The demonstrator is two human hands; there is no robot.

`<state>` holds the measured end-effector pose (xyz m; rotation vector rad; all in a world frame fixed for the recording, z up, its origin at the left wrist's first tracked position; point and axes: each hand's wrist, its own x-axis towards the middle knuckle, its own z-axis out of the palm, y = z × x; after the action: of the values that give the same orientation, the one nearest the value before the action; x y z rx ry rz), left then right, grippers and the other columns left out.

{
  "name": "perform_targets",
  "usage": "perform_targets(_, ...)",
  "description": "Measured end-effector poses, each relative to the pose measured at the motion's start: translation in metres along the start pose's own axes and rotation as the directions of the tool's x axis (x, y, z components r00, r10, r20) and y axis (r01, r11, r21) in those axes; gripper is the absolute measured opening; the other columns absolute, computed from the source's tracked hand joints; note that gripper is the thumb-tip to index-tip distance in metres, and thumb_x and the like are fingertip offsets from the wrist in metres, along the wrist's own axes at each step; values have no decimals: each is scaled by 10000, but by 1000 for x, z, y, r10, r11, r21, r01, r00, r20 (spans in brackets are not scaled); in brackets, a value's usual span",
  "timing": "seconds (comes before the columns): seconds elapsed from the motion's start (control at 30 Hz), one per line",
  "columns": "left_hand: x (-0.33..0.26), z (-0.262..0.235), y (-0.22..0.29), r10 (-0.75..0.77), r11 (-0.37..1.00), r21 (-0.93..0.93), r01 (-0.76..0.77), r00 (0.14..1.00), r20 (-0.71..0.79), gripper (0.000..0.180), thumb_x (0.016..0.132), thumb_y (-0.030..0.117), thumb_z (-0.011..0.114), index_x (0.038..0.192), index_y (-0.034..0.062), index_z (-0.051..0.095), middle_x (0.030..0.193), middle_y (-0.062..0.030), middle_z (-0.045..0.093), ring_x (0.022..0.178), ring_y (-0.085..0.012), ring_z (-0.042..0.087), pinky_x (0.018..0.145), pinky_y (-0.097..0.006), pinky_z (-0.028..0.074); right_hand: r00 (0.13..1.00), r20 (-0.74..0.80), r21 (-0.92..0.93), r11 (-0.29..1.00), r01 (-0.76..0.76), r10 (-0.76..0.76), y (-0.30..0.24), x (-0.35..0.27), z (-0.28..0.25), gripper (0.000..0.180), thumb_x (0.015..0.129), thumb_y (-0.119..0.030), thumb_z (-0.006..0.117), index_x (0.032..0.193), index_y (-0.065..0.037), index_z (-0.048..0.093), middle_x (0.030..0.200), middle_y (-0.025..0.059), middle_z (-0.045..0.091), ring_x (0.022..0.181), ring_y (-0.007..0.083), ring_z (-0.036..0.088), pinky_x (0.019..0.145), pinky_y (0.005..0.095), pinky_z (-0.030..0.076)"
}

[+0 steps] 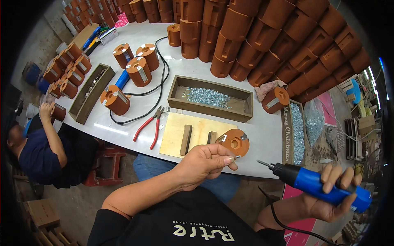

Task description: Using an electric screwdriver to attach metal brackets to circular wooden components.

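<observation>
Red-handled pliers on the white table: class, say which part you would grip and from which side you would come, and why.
Probably grip the pliers by the two red handles, coming from above at the near table edge. They lie flat, handles splayed toward the person, metal jaws pointing away toward the screw tray; the black cable lies beside the jaws.

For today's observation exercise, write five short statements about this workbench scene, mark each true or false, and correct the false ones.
1. The right hand holds a blue electric screwdriver. True.
2. The red-handled pliers are in the left hand. False: they lie on the white table, apart from both hands.
3. The wooden tray behind the plywood board holds silver screws. True.
4. The orange disc next to the left hand's fingertips is round with a hexagonal hole. True.
5. The stack of brown blocks stands on the floor. False: it is piled on the table.
</observation>
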<state>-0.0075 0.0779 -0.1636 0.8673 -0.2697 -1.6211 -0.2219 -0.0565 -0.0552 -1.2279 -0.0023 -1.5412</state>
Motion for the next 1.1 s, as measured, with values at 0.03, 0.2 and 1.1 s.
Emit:
perform_targets(0.03, 0, 1, -1, 0, 1000, -17, 0, 1000, 3, 166, 950, 117, 593, 1048, -17, 598, 928, -121, 673, 522, -26, 347, 473, -175, 291, 999, -24, 55, 998, 39, -38, 1, -2, 2, 352, 895, -233, 643, 1119, -50, 442, 836, 47, 489, 578, 164, 538, 586, 340, 448)
perform_targets(0.2, -2, 5, 0, -1, 997, -73, 1, 1000, -6, 145, 977, 152, 555, 966, 10, 582, 862, -100, 651, 501, -36, 332, 457, -196, 279, 1000, 29, 111, 994, -3, 0, 12, -9, 11, 347, 898, -239, 646, 1108, -56, 440, 852, 55, 508, 581, 174, 544, 592, 351, 456)
perform_targets(1.1, -3, 2, -12, 135, 978, 169, -119, 987, -88, 230, 1005, 274, 515, 858, 97, 520, 699, 5, 523, 518, -36, 333, 451, -189, 261, 968, -54, 240, 944, -226, 246, 48, -16, 4, 255, 996, -283, 466, 1148, -80, 452, 886, 59, 522, 627, 158, 532, 616, 348, 473)
